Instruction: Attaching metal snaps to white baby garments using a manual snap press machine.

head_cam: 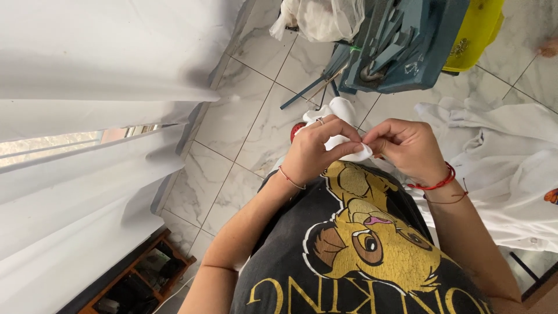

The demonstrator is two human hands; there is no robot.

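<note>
While both hands meet in front of the chest, a small white cloth (343, 145) sits pinched between them, above the marble floor (256, 128). The cloth looks soft, plain white, bunched and folded over, with a rounded lobe poking up above the knuckles and another bulging out under the left thumb. Left hand (317, 150): fingers together, clamped on the cloth, thumb pressing across its lower fold. Right hand (407, 148): fingertips drawn together at the cloth's right edge, touching it; whether they grip the cloth itself or something fine at its edge, I cannot tell.

The count: one cloth in hand. Two hands, both the person's own. One ring on the left hand, one thin bracelet (289, 178) on the left wrist. On the right wrist, two red strings (439, 183), one thick, one thin. One dark shirt (349, 250) with a yellow lion-cub print, right under the hands.

On the floor, one small red thing (295, 131) peeks out just behind the left hand, mostly hidden. One white garment (500, 168) lies spread toward the floor's right edge. One blue-green machine (401, 40) stands at the far edge, a yellow container (476, 29) just beside it, one white bag (319, 20) to its left. White curtains (87, 116) run down the left edge.
</note>
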